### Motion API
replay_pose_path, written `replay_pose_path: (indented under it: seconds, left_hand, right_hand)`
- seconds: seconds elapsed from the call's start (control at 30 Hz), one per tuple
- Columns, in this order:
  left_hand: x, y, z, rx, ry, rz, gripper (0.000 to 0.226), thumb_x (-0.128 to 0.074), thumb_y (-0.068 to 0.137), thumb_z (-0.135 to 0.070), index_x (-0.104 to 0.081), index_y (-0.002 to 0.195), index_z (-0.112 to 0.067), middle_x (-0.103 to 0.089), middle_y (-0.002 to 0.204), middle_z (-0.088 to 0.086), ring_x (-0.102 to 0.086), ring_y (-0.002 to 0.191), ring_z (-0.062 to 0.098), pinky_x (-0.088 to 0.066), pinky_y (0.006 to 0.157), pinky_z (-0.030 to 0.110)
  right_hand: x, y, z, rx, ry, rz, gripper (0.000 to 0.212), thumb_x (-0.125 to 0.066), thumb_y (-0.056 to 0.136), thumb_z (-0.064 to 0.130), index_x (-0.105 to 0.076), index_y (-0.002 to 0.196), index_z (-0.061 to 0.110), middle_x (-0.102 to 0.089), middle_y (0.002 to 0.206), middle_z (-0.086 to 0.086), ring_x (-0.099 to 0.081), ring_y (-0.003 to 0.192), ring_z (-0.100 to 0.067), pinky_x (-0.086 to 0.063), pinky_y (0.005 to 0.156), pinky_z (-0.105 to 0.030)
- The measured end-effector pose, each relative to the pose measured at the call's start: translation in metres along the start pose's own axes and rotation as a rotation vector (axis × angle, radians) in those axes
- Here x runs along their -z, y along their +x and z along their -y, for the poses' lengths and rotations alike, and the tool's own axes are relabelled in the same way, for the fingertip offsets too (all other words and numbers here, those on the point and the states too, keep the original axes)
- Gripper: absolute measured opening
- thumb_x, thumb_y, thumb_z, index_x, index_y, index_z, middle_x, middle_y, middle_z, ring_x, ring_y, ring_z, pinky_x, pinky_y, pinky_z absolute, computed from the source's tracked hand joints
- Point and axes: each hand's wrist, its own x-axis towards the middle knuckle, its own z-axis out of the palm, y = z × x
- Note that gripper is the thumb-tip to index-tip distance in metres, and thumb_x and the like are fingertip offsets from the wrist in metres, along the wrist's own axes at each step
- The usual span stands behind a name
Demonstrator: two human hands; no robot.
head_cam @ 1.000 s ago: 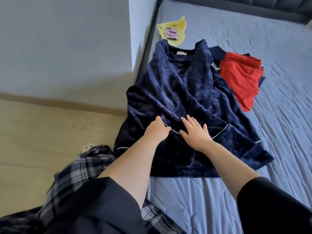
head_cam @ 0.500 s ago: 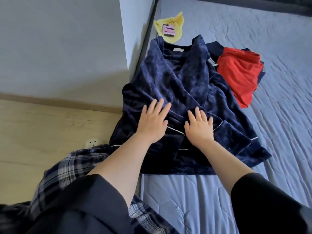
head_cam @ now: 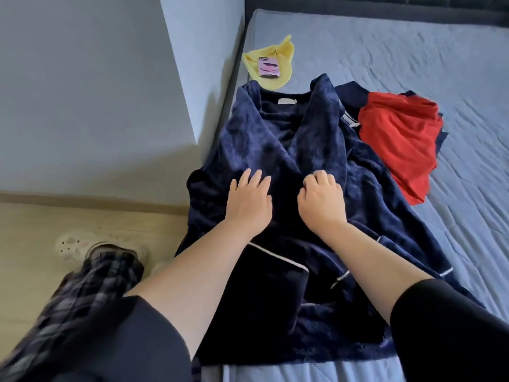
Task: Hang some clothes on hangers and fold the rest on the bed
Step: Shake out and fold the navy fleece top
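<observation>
While the left hand (head_cam: 249,201) still presses flat, the right hand (head_cam: 321,201) now pinches the navy robe (head_cam: 275,139).

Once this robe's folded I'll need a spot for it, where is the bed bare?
Widest bare sheet: right of the red garment and up to the headboard. A narrow bare strip runs below the robe's hem at the near edge. Crowded along the wall: yellow cloth with a phone, then the robe, the red garment beside it.
</observation>
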Motion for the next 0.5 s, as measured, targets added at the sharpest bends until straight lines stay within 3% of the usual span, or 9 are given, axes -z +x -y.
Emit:
replay_pose_path:
  seconds: [0.07, 0.13, 0.2, 0.3, 0.4, 0.5]
  left_hand:
    - [0.001, 0.031, 0.002, 0.051, -0.022, 0.088, 0.054, -0.034, 0.102, -0.030, -0.017, 0.152, -0.019, -0.008, 0.161, 0.004, 0.001, 0.148, 0.024, -0.009, 0.117, 0.047]
    - [0.001, 0.060, 0.005, 0.108, -0.041, 0.206, 0.056, -0.031, 0.102, -0.034, -0.011, 0.153, -0.021, 0.002, 0.161, 0.003, 0.007, 0.148, 0.026, -0.006, 0.117, 0.049]
    - [-0.003, 0.083, 0.014, 0.138, -0.036, 0.303, 0.056, -0.024, 0.103, -0.039, -0.008, 0.153, -0.023, 0.006, 0.161, 0.001, 0.009, 0.148, 0.024, -0.004, 0.117, 0.050]
    - [-0.007, 0.111, 0.032, 0.170, 0.011, 0.282, 0.056, -0.025, 0.103, -0.041, -0.014, 0.152, -0.016, -0.001, 0.161, 0.000, 0.003, 0.148, 0.019, -0.005, 0.117, 0.051]
    - [-0.004, 0.137, 0.043, 0.162, 0.022, 0.127, 0.049, -0.035, 0.101, -0.037, -0.035, 0.143, -0.011, -0.004, 0.161, 0.003, 0.000, 0.148, 0.018, -0.008, 0.117, 0.051]
    - [0.002, 0.165, 0.053, 0.122, 0.041, 0.012, 0.037, -0.039, 0.101, -0.032, -0.052, 0.127, -0.010, -0.004, 0.161, 0.006, 0.001, 0.148, 0.022, -0.010, 0.117, 0.050]
  right_hand:
    - [-0.010, 0.026, -0.002, 0.004, 0.005, 0.106, 0.044, -0.039, 0.098, 0.025, -0.042, 0.139, 0.008, -0.031, 0.152, -0.014, -0.026, 0.140, -0.032, -0.022, 0.112, -0.047]
    - [-0.026, 0.046, -0.008, -0.052, -0.042, 0.232, 0.053, -0.029, 0.101, 0.033, -0.022, 0.151, 0.015, -0.013, 0.160, -0.008, -0.007, 0.147, -0.023, -0.006, 0.117, -0.048]
    - [-0.041, 0.055, -0.015, -0.131, -0.074, 0.331, 0.052, -0.025, 0.100, 0.035, -0.027, 0.148, 0.014, -0.021, 0.158, -0.008, -0.016, 0.145, -0.022, -0.009, 0.117, -0.047]
    - [-0.051, 0.077, -0.012, -0.138, -0.120, 0.217, 0.041, -0.031, 0.097, 0.032, -0.054, 0.121, 0.008, -0.054, 0.126, -0.012, -0.046, 0.118, -0.030, -0.033, 0.100, -0.042]
    - [-0.046, 0.115, -0.008, -0.168, -0.162, 0.110, 0.037, -0.035, 0.095, 0.031, -0.061, 0.109, 0.007, -0.054, 0.115, -0.012, -0.047, 0.107, -0.031, -0.035, 0.088, -0.043]
    - [-0.043, 0.154, -0.016, -0.178, -0.072, -0.046, 0.033, -0.046, 0.093, 0.027, -0.058, 0.117, 0.008, -0.043, 0.135, -0.013, -0.038, 0.122, -0.033, -0.028, 0.098, -0.045]
